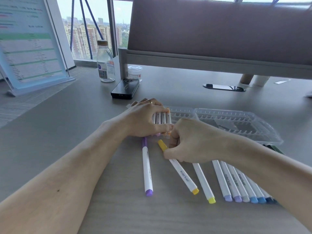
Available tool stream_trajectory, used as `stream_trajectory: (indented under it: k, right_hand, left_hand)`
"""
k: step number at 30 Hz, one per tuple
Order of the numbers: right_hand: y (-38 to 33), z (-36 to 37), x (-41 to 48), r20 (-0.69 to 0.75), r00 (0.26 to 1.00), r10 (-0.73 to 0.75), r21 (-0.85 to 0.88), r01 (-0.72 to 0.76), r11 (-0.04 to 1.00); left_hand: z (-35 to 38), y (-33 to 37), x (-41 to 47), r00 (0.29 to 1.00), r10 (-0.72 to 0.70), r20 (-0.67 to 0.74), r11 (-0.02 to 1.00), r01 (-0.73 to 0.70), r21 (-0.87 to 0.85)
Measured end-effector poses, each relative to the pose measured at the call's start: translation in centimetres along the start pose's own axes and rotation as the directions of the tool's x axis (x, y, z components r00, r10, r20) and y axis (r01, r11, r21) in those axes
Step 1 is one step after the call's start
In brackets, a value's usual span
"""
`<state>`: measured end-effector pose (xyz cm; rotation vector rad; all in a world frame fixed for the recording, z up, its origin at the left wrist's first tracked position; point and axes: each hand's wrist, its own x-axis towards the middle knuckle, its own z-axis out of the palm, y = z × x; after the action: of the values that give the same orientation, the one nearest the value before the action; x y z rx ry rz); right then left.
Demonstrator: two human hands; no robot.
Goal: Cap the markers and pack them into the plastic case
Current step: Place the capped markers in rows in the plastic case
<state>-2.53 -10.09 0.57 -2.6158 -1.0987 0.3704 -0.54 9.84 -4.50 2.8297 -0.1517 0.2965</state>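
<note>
The orange-yellow marker (pixel 183 173) lies slantwise on the table (pixel 67 132), its capped end pointing away and to the left, its coloured butt toward the person; the right hand (pixel 190 142) is curled over its upper half, fingers pinching the barrel just below the cap. Left of that hand a purple marker (pixel 147 168) lies almost straight, cap away. To its right a yellow marker (pixel 203 181) and then a tight row of markers (pixel 243 184) with lilac, grey and blue ends run the same way. Beyond both hands sits the clear plastic case (pixel 236 122), lid open to the right. The left hand (pixel 143 119) rests flat on several markers already seated side by side in its left end, fingers spread over them.
</note>
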Motion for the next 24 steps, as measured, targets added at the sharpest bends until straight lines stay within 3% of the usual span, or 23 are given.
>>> stream_trajectory:
  k: [3, 7, 13, 24]
  right_hand:
    - [0.1, -0.4, 0.0, 0.008, 0.999, 0.039, 0.027, -0.039, 0.999]
    - [1.1, -1.5, 0.3, -0.015, 0.996, 0.086, 0.214, -0.081, 0.974]
    - [4.1, -3.1, 2.5, -0.131, 0.951, 0.281, 0.559, -0.163, 0.813]
    - [5.0, -2.6, 5.0, -0.177, 0.889, 0.423, 0.726, -0.172, 0.666]
  left_hand:
    - [0.0, 0.2, 0.0, 1.0, -0.007, 0.008, 1.0, 0.007, -0.007]
    - [-0.4, 0.4, -0.2, 0.999, -0.023, 0.023, 1.0, 0.024, -0.01]
    - [-0.3, 0.5, -0.4, 1.0, -0.018, 0.021, 1.0, 0.017, 0.012]
    - [-0.5, -0.4, -0.4, 0.999, -0.012, 0.036, 1.0, 0.012, 0.016]
